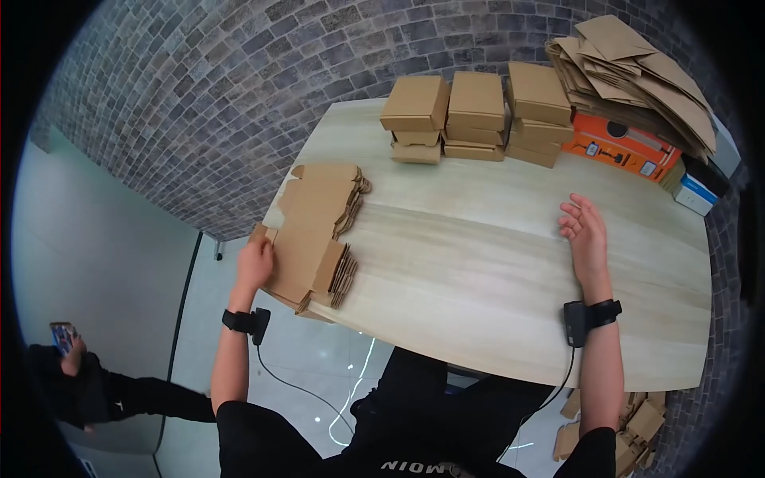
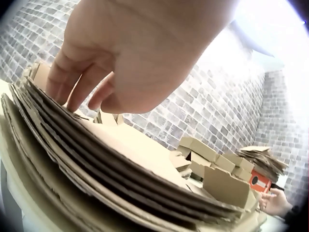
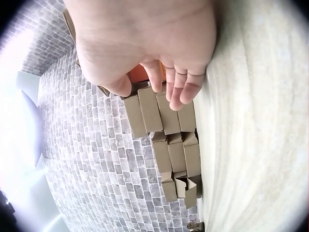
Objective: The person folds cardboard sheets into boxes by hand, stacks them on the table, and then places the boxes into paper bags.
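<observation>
A stack of flat cardboard box blanks [image 1: 311, 215] lies at the left end of the table, its cut edges and folded flaps facing right. My left hand [image 1: 255, 261] is at the stack's outer left edge, fingers bent down onto the top blank by a small side flap. In the left wrist view, the fingertips [image 2: 72, 104] meet the top of the layered blanks [image 2: 120, 169]. Over the right part of the table, my right hand [image 1: 586, 239] has loosely bent fingers and holds nothing.
Folded cardboard boxes [image 1: 478, 99] stand piled in three columns along the back of the pale wooden table [image 1: 478, 255]. To their right, more flat cardboard [image 1: 637, 72] lies on an orange box [image 1: 617, 147]. Several cardboard pieces [image 1: 637, 426] lie below the right edge. Another person [image 1: 88, 382] stands at left.
</observation>
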Available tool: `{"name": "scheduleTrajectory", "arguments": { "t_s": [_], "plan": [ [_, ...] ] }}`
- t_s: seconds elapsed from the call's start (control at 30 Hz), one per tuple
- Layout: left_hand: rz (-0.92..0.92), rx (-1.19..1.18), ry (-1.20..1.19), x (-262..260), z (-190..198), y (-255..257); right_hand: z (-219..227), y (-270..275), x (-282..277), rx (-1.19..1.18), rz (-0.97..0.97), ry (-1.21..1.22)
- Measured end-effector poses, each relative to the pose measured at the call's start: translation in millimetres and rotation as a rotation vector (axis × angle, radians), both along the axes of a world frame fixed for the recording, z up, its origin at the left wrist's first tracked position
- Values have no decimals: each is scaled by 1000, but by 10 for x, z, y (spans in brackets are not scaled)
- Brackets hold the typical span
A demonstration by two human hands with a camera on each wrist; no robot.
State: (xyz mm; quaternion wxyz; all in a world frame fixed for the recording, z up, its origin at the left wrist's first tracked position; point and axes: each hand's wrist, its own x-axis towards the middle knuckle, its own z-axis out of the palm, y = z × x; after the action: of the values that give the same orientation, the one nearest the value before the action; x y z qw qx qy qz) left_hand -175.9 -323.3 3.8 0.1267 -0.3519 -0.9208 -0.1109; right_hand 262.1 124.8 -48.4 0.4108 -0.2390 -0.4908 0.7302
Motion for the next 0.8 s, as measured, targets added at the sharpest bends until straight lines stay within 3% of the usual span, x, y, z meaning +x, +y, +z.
{"name": "scheduleTrajectory", "arguments": {
  "t_s": [0.1,0.13,0.27,0.37,0.43,0.53,0.63,0.8],
  "plan": [
    [119,-36,-140,-94,122,9,-11,12,4,-6,-5,5],
    [79,18,-206,-309,-29,-112,-19,20,2,-10,3,12],
    [103,78,-331,-386,-29,-129,18,-11,7,-5,6,6],
    [11,201,-205,-487,-15,-115,19,-12,15,-6,3,-1],
    [107,-174,-245,-593,88,-63,38,-20,12,-8,-4,-8],
    [160,-361,-51,-539,80,41,35,-28,-3,-6,-3,-16],
    [87,-263,110,-272,116,104,36,-35,-8,6,0,-24],
    [158,-288,264,-67,0,90,35,-50,-14,28,-3,-35]
  ]
}}
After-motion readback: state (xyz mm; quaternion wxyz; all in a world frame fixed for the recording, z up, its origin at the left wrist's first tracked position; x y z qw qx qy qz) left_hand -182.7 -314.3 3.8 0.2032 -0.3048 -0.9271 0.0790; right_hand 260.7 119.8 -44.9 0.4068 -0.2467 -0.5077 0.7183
